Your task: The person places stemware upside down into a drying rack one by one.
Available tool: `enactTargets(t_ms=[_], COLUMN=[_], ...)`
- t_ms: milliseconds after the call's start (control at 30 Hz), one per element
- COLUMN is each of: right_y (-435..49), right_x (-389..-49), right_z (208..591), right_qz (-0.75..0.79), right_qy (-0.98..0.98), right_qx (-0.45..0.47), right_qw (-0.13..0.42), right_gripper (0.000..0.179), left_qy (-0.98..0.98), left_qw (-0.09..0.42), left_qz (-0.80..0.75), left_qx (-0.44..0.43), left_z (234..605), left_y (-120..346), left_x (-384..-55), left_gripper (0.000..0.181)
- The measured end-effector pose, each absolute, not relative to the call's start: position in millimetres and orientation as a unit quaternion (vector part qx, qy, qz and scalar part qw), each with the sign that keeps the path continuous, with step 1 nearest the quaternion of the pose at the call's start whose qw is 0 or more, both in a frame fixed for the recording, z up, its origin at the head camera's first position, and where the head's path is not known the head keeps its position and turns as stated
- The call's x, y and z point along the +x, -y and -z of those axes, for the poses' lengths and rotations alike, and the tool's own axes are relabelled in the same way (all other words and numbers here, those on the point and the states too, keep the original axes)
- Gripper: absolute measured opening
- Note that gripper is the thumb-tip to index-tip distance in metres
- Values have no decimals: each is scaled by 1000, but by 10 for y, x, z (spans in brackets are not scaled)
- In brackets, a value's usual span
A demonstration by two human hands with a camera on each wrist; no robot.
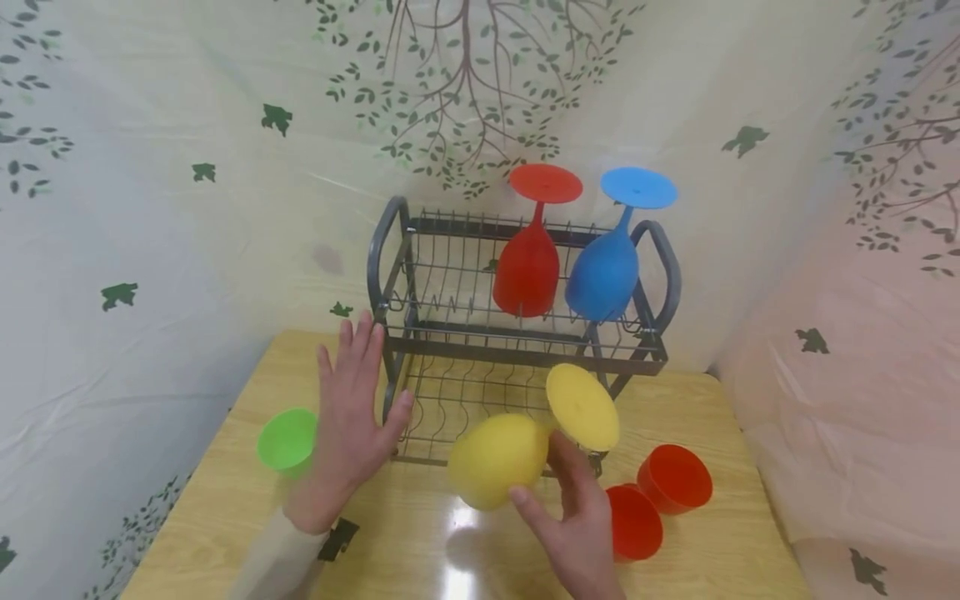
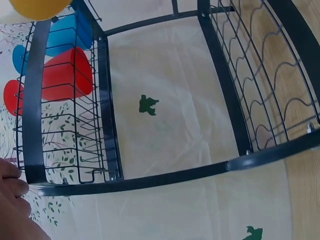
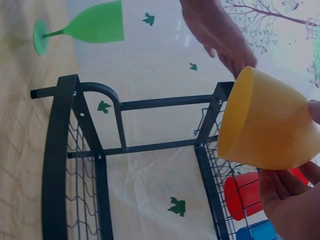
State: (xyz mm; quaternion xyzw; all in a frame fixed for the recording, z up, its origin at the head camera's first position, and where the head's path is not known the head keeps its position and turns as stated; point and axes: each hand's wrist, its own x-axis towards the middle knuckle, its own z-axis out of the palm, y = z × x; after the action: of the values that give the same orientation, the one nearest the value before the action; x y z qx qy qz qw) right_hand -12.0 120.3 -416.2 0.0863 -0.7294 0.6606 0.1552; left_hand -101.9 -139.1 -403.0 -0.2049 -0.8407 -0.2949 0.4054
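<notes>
My right hand [image 1: 570,521] grips a yellow plastic goblet [image 1: 498,461] around its bowl, in front of the two-tier dark dish rack [image 1: 487,350]. The goblet is tilted, its mouth toward the lower left and its round foot toward the upper right. In the right wrist view, thumb and fingers wrap the yellow bowl [image 3: 270,125]. My left hand [image 1: 356,417] has straight, spread fingers beside the rack's left post; whether they touch it I cannot tell. On the upper tier, a red goblet [image 1: 527,271] and a blue goblet [image 1: 606,275] stand upside down.
Left of the rack, behind my left wrist, a green goblet [image 1: 287,440] stands upright on the wooden table [image 1: 195,533]. Two red goblets [image 1: 678,479] stand mouth up at the right. A leaf-patterned cloth [image 1: 187,250] hangs behind and at the sides.
</notes>
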Motion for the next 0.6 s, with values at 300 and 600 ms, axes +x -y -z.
enactTargets(t_ms=[300, 600], right_y=[-1233, -1190], right_x=[-272, -501], right_z=[3876, 3437], right_qz=[-636, -614], right_qy=[749, 744], right_qx=[120, 190], right_qw=[139, 182], right_gripper=[76, 75], left_qy=[859, 859], left_qw=[396, 407], left_qz=[245, 215], left_qx=[-213, -224], left_z=[4062, 4089], left_y=[1460, 1497], left_x=[-1046, -1069], left_gripper=[77, 77])
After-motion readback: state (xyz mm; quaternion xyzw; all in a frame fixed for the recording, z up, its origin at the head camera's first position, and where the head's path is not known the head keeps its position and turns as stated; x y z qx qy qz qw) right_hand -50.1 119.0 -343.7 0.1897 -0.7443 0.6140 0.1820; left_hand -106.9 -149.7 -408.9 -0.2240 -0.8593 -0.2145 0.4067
